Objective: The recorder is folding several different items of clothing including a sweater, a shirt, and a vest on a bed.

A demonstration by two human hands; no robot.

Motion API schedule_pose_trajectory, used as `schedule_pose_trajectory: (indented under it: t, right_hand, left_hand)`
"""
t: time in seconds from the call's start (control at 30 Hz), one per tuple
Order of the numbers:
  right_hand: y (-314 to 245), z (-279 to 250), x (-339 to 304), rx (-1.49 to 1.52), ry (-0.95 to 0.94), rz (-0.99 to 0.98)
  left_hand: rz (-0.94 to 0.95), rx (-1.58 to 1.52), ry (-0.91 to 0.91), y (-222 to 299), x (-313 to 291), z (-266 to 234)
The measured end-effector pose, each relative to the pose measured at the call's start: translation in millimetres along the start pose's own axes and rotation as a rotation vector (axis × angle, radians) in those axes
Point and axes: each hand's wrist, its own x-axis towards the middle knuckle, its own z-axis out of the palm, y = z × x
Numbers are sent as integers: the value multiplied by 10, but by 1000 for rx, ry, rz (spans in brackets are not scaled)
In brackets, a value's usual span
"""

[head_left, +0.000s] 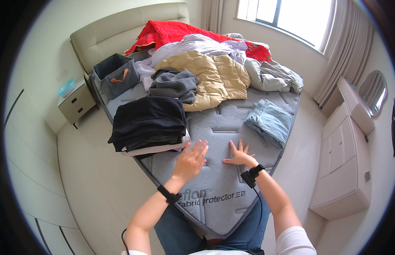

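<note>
My left hand (191, 160) is over the grey mattress (218, 178), fingers stretched out, close beside the right edge of a stack of folded black clothes (150, 121). A pale pink folded piece (163, 147) shows under the black ones. My right hand (241, 154) has its fingers spread on or just over the mattress and holds nothing. Beyond it, near the bed's right edge, lies a folded pair of light blue jeans (269, 121). A dark band with a small device (252, 175) is on my right wrist, and a black band (169, 194) circles my left.
Farther up the bed lie a tan puffer jacket (214, 76), a dark grey garment (174, 83), a red quilted cover (176, 32) and a grey fabric storage box (116, 76). A nightstand (76, 100) with a blue bowl (66, 87) stands left; a dresser (344, 157) stands right.
</note>
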Motion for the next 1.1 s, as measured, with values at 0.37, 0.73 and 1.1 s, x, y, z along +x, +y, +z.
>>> schedule_pose_trajectory:
  t: [0.37,0.73,1.1]
  right_hand:
    - [-780,-577,1216,226,431,-662]
    - [-2093,-871,2083,-145,569,-634]
    - [-672,-2695,2394,402,1342,-181]
  left_hand:
    - [-138,-220,-611,-242,-312,603]
    - [-195,-339,-643,-262,-334,719]
    - [-221,-376,-683,-296,-310,650]
